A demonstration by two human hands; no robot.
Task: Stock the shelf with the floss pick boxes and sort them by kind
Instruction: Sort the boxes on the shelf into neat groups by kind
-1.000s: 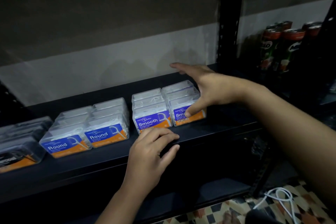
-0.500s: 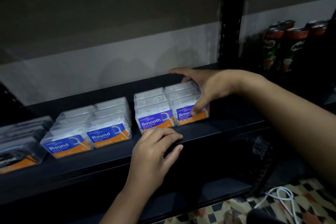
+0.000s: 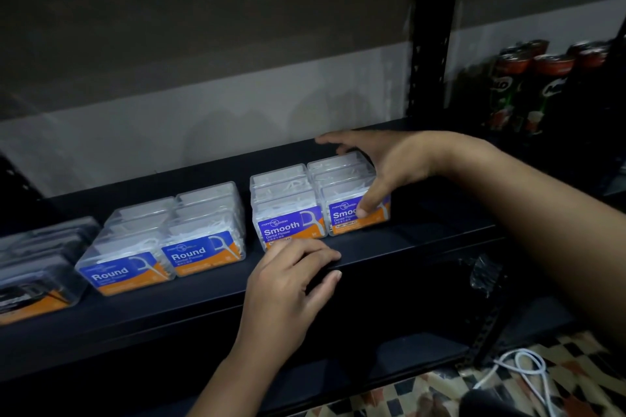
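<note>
A black metal shelf (image 3: pixel 406 244) runs across the middle of the frame, and the floss pick boxes stand on it in rows sorted by kind. At the centre are the Smooth boxes (image 3: pixel 291 210), two rows side by side with purple and orange labels facing forward; to their left, a small gap away, are the Round boxes (image 3: pixel 169 237) with blue and orange labels, also two rows deep. At the far left edge of the frame sit dark boxes (image 3: pixel 30 267) with an orange strip, their print too dim to read. The right hand (image 3: pixel 389 162) reaches in from the right and spans the right-hand Smooth row, its fingers (image 3: pixel 333 139) spread wide past the back of the row and the thumb pressed on the front box's label, so the row sits between thumb and fingers. The left hand (image 3: pixel 288 284) rests at the shelf's front edge just below the left Smooth box, its fingers loosely curled and holding nothing, the fingertips touching or almost touching the label's lower edge. In the upper right, beyond a black upright post (image 3: pixel 433 27), stand green Milo cans (image 3: pixel 528 85). A white cable (image 3: pixel 521 372) lies on the patterned floor (image 3: pixel 576 366) at lower right
</note>
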